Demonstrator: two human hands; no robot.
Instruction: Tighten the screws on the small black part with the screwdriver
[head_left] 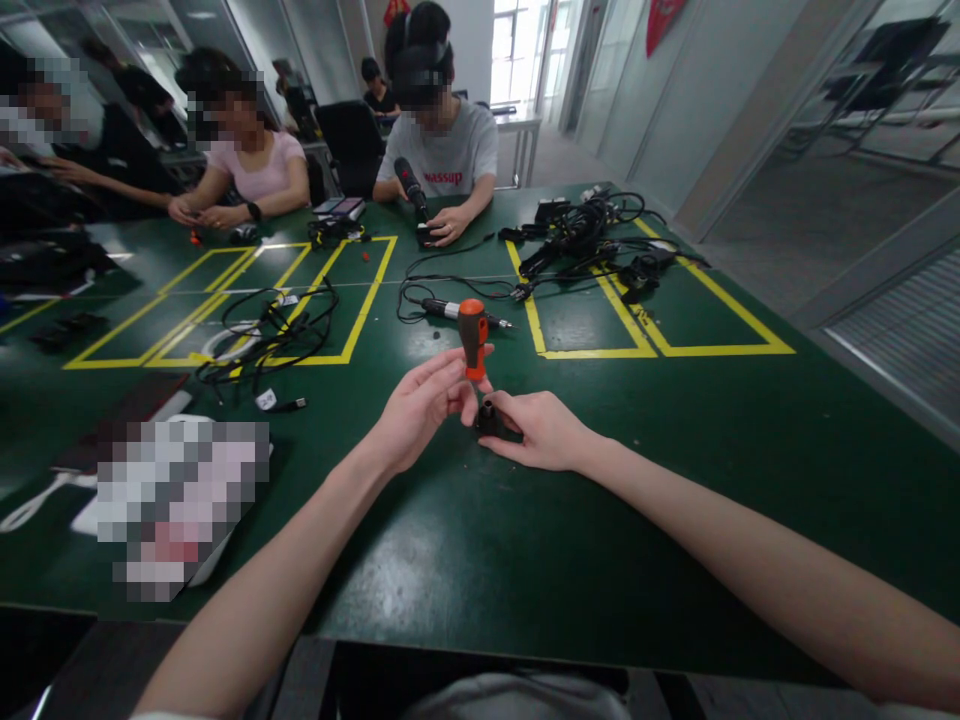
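We held a screwdriver [472,335] in our left hand [421,402] and pinched a black piece [487,420] at the table [712,420] with our right hand [546,430], apparently driving a screw, contact unclear, which next called for steady alignment.

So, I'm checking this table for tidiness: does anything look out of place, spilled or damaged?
The left cable tangle trails over the yellow tape, and the right cable pile sprawls across tape too: a bit odd, since the tape outlines separate areas. I see no spill, and the screwdriver shows no obvious damage.
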